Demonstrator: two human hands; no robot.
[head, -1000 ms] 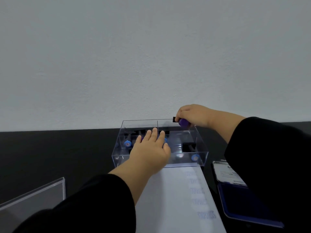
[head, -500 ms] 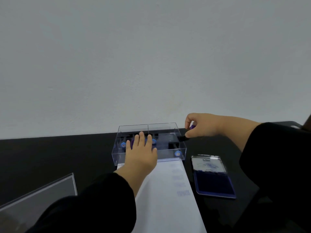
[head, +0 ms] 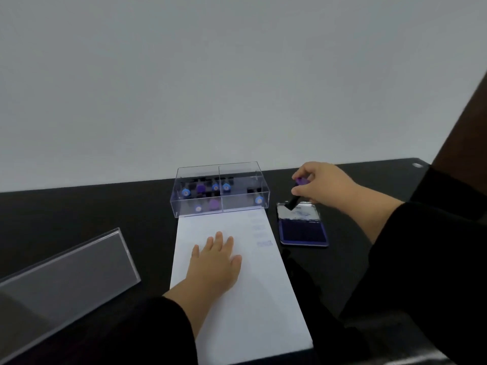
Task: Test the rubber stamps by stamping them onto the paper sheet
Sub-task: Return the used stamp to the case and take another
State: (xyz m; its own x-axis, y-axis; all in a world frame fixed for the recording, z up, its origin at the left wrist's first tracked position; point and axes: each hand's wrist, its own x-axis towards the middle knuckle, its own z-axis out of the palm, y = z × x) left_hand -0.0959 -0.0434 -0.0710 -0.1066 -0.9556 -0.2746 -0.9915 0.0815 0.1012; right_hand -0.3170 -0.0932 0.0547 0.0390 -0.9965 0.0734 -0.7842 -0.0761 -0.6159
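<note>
Stamps in your clear box (head: 220, 204): about seven knobs show, five blue and two purple; the exact count is blurred.
Stamps in your hands: one, a purple-topped stamp (head: 297, 192).
Ink pads: one ink pad (head: 303, 231), lying open.
Paper sheets: one paper sheet (head: 253, 299).
Stamp marks on it: five, four faint.
Loose lids: one clear lid (head: 66, 267).

White paper sheet (head: 237, 299) with faint blue stamp marks (head: 264, 243), clear box (head: 220, 191) of black stamps with blue and purple knobs, purple-topped black stamp (head: 296, 193), dark blue ink pad (head: 303, 231), black table (head: 79, 206), black sleeves (head: 421, 259), pale grey wall (head: 210, 75).
</note>
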